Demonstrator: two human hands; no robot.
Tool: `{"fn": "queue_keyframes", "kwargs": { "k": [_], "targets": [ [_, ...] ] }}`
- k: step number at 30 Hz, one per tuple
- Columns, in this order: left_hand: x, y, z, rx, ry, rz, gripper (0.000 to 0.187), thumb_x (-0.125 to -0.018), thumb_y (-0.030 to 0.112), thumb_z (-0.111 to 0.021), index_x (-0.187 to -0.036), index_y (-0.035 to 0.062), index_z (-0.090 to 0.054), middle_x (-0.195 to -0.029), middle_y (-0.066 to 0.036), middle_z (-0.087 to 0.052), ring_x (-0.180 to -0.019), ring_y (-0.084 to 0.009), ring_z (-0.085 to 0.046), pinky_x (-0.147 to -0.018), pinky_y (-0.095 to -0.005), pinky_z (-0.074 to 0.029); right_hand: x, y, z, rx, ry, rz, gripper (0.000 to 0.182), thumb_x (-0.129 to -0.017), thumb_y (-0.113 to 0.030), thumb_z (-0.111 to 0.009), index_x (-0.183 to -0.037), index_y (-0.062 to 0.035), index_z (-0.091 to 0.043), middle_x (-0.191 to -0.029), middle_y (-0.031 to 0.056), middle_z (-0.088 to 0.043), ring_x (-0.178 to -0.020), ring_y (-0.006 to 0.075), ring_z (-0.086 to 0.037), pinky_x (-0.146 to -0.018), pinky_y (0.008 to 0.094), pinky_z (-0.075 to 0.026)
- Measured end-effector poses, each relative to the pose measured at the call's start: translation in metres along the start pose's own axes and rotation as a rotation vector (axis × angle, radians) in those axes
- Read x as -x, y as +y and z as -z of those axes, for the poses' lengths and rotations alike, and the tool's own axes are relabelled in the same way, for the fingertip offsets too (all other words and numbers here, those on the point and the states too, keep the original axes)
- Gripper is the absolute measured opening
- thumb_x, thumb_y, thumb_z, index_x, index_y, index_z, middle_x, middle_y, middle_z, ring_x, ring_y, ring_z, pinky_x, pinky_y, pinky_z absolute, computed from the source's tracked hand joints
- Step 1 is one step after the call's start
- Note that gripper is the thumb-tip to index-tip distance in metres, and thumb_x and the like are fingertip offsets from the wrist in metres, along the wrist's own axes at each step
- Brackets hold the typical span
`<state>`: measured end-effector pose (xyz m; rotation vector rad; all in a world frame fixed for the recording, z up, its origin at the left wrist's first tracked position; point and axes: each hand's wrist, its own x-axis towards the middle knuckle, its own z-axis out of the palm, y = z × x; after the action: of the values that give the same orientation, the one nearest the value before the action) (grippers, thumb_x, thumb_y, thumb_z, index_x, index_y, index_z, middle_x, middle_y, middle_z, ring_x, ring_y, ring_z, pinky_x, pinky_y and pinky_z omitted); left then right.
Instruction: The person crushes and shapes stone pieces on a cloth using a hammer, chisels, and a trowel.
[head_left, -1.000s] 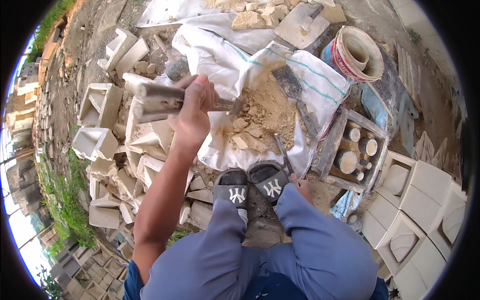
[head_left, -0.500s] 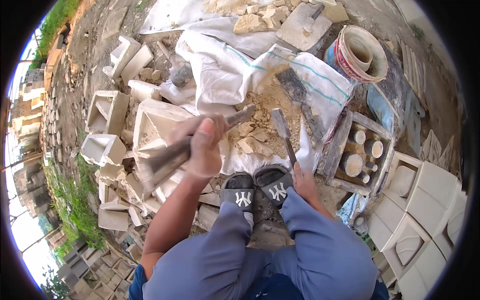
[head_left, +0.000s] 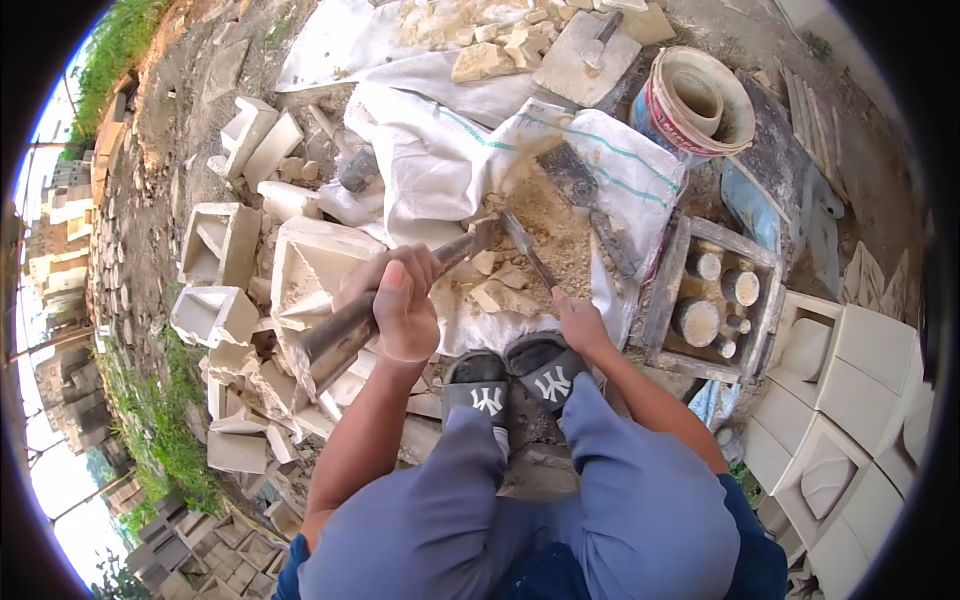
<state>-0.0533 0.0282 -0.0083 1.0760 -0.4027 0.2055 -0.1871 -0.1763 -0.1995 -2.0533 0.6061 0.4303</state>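
Note:
My left hand (head_left: 400, 305) is closed around a thick wooden-handled tool (head_left: 335, 340), held slantwise over the rubble. Its far end overlaps the top of a flat-bladed metal tool (head_left: 516, 232) in this view. My right hand (head_left: 580, 322) grips the thin shaft of that bladed tool, whose blade points up and left over the crumbled yellowish stone (head_left: 540, 240). Below the blade is a pale broken chunk (head_left: 502, 298). A dark block-headed tool (head_left: 568, 172) lies on the white sack (head_left: 430, 175), just beyond both hands.
Hollow pale stone blocks (head_left: 218, 243) and fragments pile up at left. To the right are a bucket (head_left: 645, 125), a wooden crate (head_left: 665, 345) with several round-topped cylinders, and stacked carved blocks (head_left: 860, 380). My sandalled feet (head_left: 478, 385) stand close below the sack.
My right hand has moved up and left with the bladed tool, from beside my foot to over the rubble. The left-hand tool has shifted slightly, and the two tool ends now overlap.

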Motion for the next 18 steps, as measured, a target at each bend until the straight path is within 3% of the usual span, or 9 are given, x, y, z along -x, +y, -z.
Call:
{"fn": "queue_keyframes", "kwargs": {
  "k": [2,5,7,10,11,14,15,17,18],
  "targets": [
    [0.019,-0.042,0.023,0.006,-0.014,0.004,0.04,-0.095,0.01,-0.05,-0.059,0.007,-0.032,-0.053,0.001,-0.033,-0.047,-0.0101,-0.028,-0.047,-0.0299,-0.026,-0.008,-0.003,0.003,0.081,-0.008,-0.051,0.059,-0.102,-0.045,-0.047,-0.074,0.005,-0.061,-0.06,0.0234,-0.053,-0.055,0.0313,-0.051,-0.058,0.0446,-0.041],
    [0.004,-0.024,0.004,-0.067,0.033,0.102,0.039,-0.096,0.013,-0.045,-0.06,0.0108,-0.03,-0.053,0.002,-0.029,-0.049,-0.011,-0.025,-0.05,-0.0311,-0.027,0.025,-0.025,0.009,-0.159,0.047,0.038,0.058,-0.102,-0.047,-0.047,-0.084,0.0055,-0.065,-0.071,0.027,-0.06,-0.066,0.0407,-0.06,-0.066,0.0474,-0.046],
    [0.005,-0.008,-0.004,-0.097,0.096,0.106,0.037,-0.096,0.015,-0.04,-0.061,0.015,-0.028,-0.053,0.003,-0.025,-0.05,-0.0113,-0.021,-0.052,-0.0315,-0.027,0.009,-0.003,-0.005,-0.062,0.006,-0.002,0.058,-0.102,-0.047,-0.046,-0.085,0.0054,-0.065,-0.072,0.0273,-0.061,-0.068,0.042,-0.061,-0.067,0.0478,-0.046],
    [0.029,-0.035,0.022,-0.09,-0.003,0.02,0.034,-0.096,0.014,-0.039,-0.063,0.0139,-0.03,-0.054,0.003,-0.027,-0.05,-0.0121,-0.022,-0.053,-0.0325,-0.028,0.017,-0.012,0.011,-0.013,0.036,-0.023,0.058,-0.102,-0.046,-0.045,-0.085,0.0053,-0.066,-0.073,0.028,-0.062,-0.071,0.0439,-0.062,-0.069,0.0481,-0.047],
    [0.028,-0.036,0.01,-0.188,0.039,0.124,0.034,-0.095,0.012,-0.04,-0.063,0.0135,-0.03,-0.055,0.002,-0.028,-0.051,-0.0127,-0.024,-0.054,-0.0328,-0.029,0.023,-0.021,0.009,-0.05,0.068,-0.001,0.059,-0.102,-0.046,-0.045,-0.084,0.0052,-0.067,-0.073,0.0284,-0.062,-0.072,0.0446,-0.063,-0.07,0.048,-0.047],
    [0.011,-0.024,-0.004,-0.117,0.125,0.149,0.033,-0.094,0.011,-0.041,-0.063,0.0134,-0.03,-0.055,0.002,-0.028,-0.051,-0.0124,-0.024,-0.054,-0.0327,-0.029,0.034,-0.008,0.0,-0.144,0.023,0.028,0.059,-0.102,-0.046,-0.045,-0.083,0.0054,-0.067,-0.072,0.029,-0.061,-0.073,0.0446,-0.063,-0.07,0.0483,-0.047],
    [0.013,-0.021,0.001,0.085,0.115,0.071,0.035,-0.092,0.007,-0.05,-0.06,0.0052,-0.036,-0.055,-0.001,-0.038,-0.051,-0.0114,-0.036,-0.051,-0.0303,-0.031,0.03,-0.005,0.002,-0.123,0.014,0.03,0.059,-0.102,-0.046,-0.045,-0.083,0.0054,-0.067,-0.072,0.029,-0.061,-0.073,0.0446,-0.063,-0.07,0.0483,-0.047],
    [0.029,-0.026,0.008,0.005,0.067,0.004,0.036,-0.092,0.011,-0.05,-0.06,0.0052,-0.036,-0.055,-0.001,-0.038,-0.05,-0.0118,-0.036,-0.052,-0.0289,-0.034,0.018,-0.005,0.006,-0.013,0.025,-0.042,0.057,-0.103,-0.043,-0.047,-0.08,0.006,-0.064,-0.062,0.0257,-0.055,-0.059,0.0328,-0.057,-0.063,0.0451,-0.044],
    [0.029,-0.031,0.008,-0.042,0.044,0.001,0.037,-0.092,0.013,-0.051,-0.059,0.0054,-0.036,-0.054,-0.001,-0.038,-0.05,-0.0118,-0.036,-0.052,-0.0283,-0.035,0.015,-0.004,0.011,-0.02,0.035,-0.031,0.057,-0.103,-0.043,-0.047,-0.08,0.006,-0.064,-0.062,0.0257,-0.055,-0.059,0.0328,-0.057,-0.063,0.0451,-0.044]
  ]
}}
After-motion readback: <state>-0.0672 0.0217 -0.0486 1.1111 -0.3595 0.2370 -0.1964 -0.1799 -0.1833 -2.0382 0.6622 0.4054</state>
